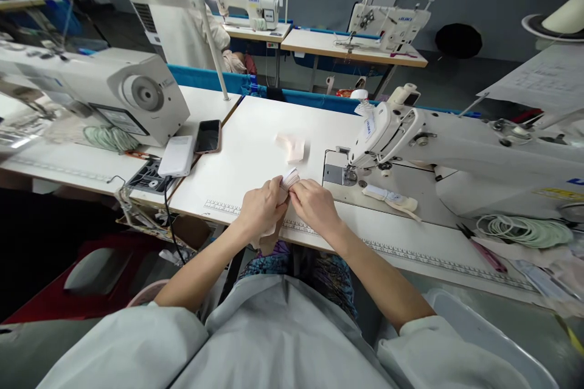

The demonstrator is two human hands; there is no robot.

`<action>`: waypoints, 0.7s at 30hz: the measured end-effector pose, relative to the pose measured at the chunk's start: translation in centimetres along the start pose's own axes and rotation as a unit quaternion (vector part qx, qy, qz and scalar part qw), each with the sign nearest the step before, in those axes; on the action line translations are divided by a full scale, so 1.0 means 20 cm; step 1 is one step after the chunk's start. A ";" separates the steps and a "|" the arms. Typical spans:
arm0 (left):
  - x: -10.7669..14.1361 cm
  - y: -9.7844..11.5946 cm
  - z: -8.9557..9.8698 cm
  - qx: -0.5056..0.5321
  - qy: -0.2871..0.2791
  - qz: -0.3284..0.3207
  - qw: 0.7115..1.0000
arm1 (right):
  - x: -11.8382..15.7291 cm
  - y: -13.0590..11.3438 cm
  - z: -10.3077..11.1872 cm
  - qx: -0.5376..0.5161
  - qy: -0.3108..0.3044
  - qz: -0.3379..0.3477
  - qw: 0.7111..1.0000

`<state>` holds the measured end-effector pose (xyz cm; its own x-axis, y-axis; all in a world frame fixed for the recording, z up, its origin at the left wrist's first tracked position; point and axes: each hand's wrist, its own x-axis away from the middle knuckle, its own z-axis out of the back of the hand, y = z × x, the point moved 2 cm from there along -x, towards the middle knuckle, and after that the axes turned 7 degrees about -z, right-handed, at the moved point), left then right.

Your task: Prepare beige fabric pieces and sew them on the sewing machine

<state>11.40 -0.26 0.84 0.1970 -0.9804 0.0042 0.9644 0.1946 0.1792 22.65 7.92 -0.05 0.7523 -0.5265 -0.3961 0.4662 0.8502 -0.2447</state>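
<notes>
Both my hands meet over the front part of the white table. A small bundle of pale fabric pokes up between them. My left hand is closed on it, and looser pale cloth hangs below toward my lap. From the right, my right hand pinches the same bundle with its fingers. Just behind the hands lies a small light pink fabric piece. To the right is the sewing machine head, with its needle area over a metal plate. Beside the plate rests a folded cream strip.
On the left are a white power bank, a phone and another sewing machine. Pink-handled scissors and a green cord coil lie at right. A person in white sits beyond the table.
</notes>
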 end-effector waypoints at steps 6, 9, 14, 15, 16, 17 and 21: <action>-0.01 0.01 -0.01 0.023 -0.001 -0.014 1.000 | -0.02 0.07 -0.02 -0.022 0.110 -0.128 0.985; -0.03 0.00 -0.01 0.049 -0.003 -0.033 0.998 | -0.03 0.12 -0.03 -0.066 0.146 -0.179 0.971; -0.03 -0.02 0.00 0.119 -0.015 -0.082 0.989 | -0.04 0.19 -0.05 -0.169 0.187 -0.241 0.937; -0.02 -0.02 0.01 0.135 -0.018 -0.091 0.986 | -0.04 0.22 -0.06 -0.193 0.191 -0.254 0.928; -0.02 -0.03 0.01 0.148 -0.022 -0.102 0.983 | -0.04 0.25 -0.06 -0.218 0.193 -0.267 0.919; -0.01 -0.04 0.01 0.173 -0.028 -0.111 0.978 | -0.04 0.28 -0.05 -0.244 0.189 -0.277 0.910; -0.01 -0.11 -0.01 0.323 -0.045 -0.090 0.941 | 0.00 0.39 0.02 -0.338 0.124 -0.281 0.890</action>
<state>9.34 -0.56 0.31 -0.0039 -1.0000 -0.0050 0.6668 -0.0063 0.7452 26.57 14.55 -1.67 0.3229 -0.9237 -0.2060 0.2865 0.3028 -0.9090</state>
